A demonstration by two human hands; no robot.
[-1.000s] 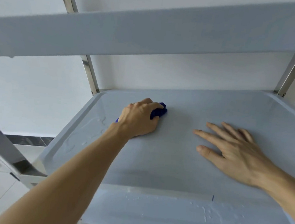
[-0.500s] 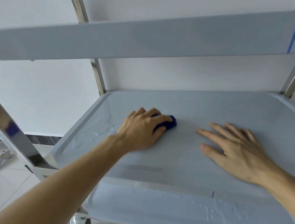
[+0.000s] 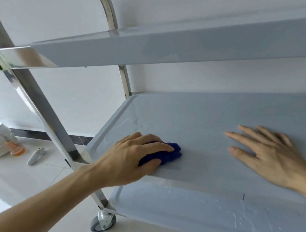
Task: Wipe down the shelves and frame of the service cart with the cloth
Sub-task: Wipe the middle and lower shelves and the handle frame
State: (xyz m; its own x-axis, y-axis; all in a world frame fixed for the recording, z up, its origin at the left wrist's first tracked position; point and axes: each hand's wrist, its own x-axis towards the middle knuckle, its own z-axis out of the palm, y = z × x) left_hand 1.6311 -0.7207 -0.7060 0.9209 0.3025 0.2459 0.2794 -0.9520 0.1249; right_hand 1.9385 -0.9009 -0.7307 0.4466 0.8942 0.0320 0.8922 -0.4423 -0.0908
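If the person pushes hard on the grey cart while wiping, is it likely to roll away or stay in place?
The grey plastic-and-steel service cart would probably roll: a small grey caster wheel sits under its corner on smooth tile, and no brake shows. The open right hand lying flat on the middle shelf likely steadies it. The left hand gripping the blue cloth pushes mostly downward.

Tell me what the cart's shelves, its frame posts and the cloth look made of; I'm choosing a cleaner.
Middle shelf: looks like moulded plastic, pale grey, smooth with a dull sheen and rounded raised rim.
Frame post: likely stainless steel; flat, mirror-bright faces reflect the room.
Cloth: soft fabric, possibly microfibre; deep blue, bunched under the left hand.
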